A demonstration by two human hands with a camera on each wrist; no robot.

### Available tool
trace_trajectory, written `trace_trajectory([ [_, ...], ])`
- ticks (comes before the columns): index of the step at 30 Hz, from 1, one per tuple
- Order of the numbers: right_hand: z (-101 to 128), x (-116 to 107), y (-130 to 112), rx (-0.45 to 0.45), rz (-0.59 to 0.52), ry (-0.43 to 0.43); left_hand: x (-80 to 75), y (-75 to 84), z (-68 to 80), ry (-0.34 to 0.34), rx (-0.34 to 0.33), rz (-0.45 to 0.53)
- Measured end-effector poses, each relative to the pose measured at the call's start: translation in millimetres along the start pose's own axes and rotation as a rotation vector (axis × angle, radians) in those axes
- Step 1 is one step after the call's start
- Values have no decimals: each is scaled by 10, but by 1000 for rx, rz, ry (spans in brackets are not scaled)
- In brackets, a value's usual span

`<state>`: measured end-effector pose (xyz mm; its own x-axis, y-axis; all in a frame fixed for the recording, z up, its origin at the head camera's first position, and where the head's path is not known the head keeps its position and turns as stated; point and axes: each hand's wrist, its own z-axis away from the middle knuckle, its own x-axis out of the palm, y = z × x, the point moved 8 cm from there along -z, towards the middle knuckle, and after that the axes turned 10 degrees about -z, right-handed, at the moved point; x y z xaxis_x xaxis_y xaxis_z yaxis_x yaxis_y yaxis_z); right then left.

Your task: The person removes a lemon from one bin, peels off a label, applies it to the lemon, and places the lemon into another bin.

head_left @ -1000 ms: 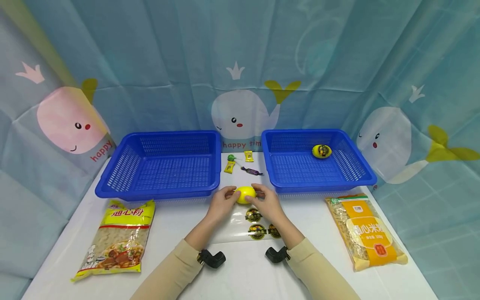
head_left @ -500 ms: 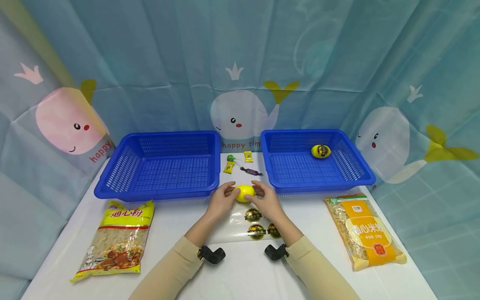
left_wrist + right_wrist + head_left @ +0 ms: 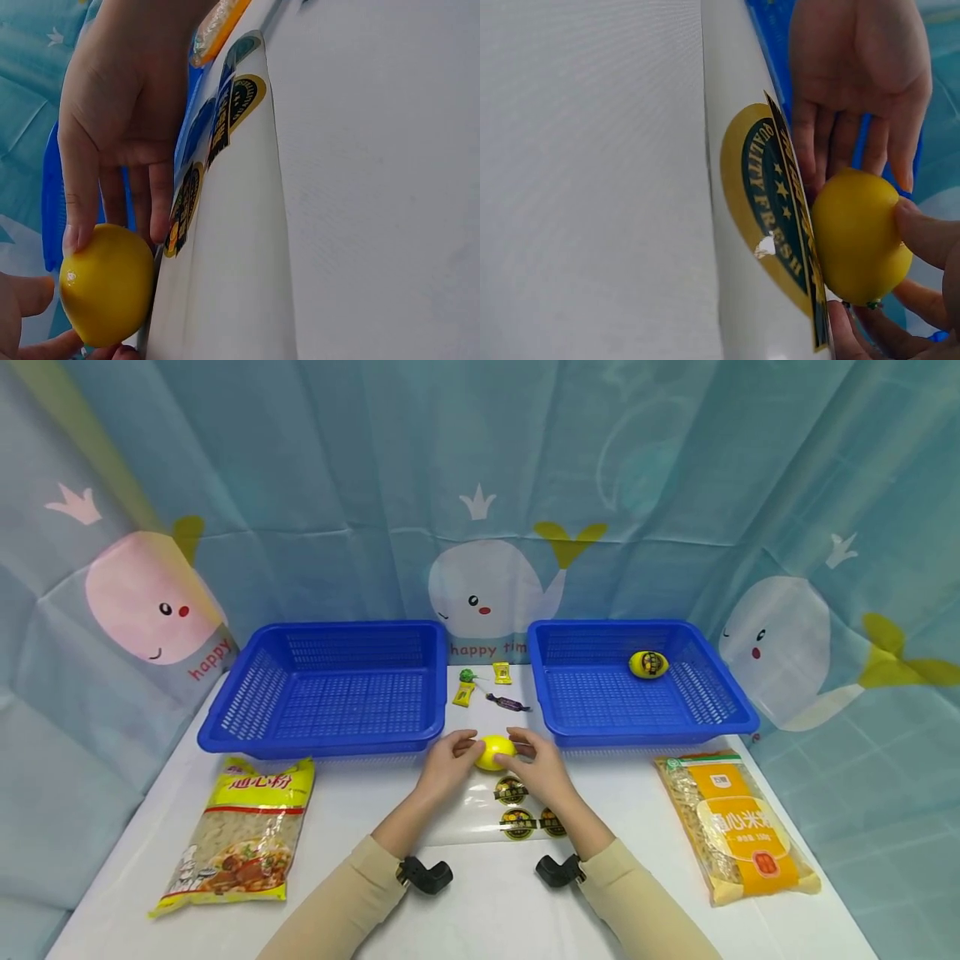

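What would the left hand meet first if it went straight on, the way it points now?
The left hand would meet the lemon, right between both hands; beyond, probably the right hand, though depth is unclear.

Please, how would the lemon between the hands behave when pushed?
The lemon would probably roll, since its body is rounded. Its glossy skin may be slippery. It looks rather firm, as the fingers leave no visible dent.

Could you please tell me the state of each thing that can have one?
Front lemon: held between left grip and right grip, bare where visible
Back lemon: labelled, in right basket
Left basket: upright, uncovered
Right basket: upright, uncovered
Sticker sheet: spread out, bearing stickers
Yellow candies: wrapped
Purple candy: wrapped
Lollipop: lying down
Left bag: lying, filled
Right bag: lying, filled
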<state>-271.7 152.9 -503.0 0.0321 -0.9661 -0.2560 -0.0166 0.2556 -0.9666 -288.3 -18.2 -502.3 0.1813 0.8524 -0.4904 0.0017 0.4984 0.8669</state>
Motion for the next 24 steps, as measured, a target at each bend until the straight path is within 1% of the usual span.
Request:
trace_trajectory([
  [3, -15, 5, -5, -13, 34, -2, 13, 5, -2, 0, 2, -19],
  [7, -65, 11, -11, -7, 64, 6, 17, -4, -49, 12, -8, -25],
  [12, -104, 13, -10, 8, 43, 4, 12, -18, -90, 12, -28, -10],
  [15, -95, 9, -4, 15, 23, 0, 6, -22, -76, 3, -38, 4],
  [20, -62, 0, -19, 11, -3, -4, 0, -11, -47, -9, -33, 16],
  [24, -39, -4, -20, 7, -13, -12, -3, -18, -29, -17, -30, 3],
])
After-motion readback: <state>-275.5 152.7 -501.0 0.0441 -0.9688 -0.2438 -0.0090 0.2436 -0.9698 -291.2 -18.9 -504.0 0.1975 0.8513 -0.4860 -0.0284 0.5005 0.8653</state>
